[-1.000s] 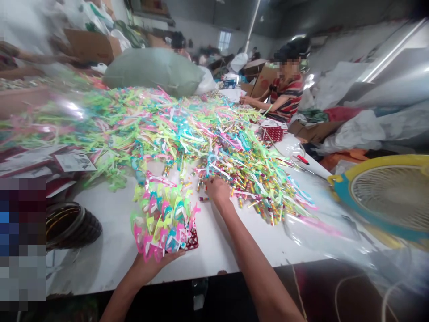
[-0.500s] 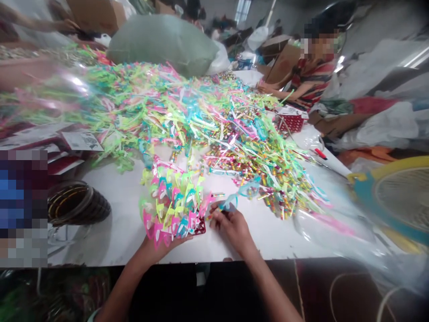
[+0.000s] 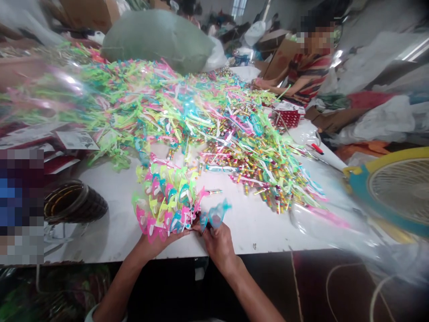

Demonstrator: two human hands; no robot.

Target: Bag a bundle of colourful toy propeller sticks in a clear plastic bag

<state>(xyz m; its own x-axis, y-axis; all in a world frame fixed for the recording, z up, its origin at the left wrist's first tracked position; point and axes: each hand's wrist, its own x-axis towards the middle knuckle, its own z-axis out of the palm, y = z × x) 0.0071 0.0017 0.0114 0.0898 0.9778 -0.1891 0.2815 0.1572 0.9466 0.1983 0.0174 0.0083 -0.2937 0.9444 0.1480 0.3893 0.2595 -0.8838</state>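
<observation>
My left hand (image 3: 160, 242) grips the near end of a stacked row of pink, green and blue plastic toy glasses (image 3: 167, 201) standing on a white table (image 3: 261, 223) near its front edge. My right hand (image 3: 216, 241) holds one blue pair of glasses (image 3: 214, 214) upright, right beside the stack's right end. A big heap of loose coloured glasses and small candy tubes (image 3: 201, 120) covers the table beyond. One tube (image 3: 213, 192) lies alone just past the stack.
A person in a striped shirt (image 3: 306, 74) sits at the table's far right by a red basket (image 3: 288, 118). A dark round container (image 3: 72, 203) stands left, a yellow and blue fan (image 3: 395, 190) right, a green sack (image 3: 157, 38) at the back.
My right hand went from the heap back to the table's front edge, bringing a blue pair of glasses up beside the stack. My left hand kept its grip on the stack.
</observation>
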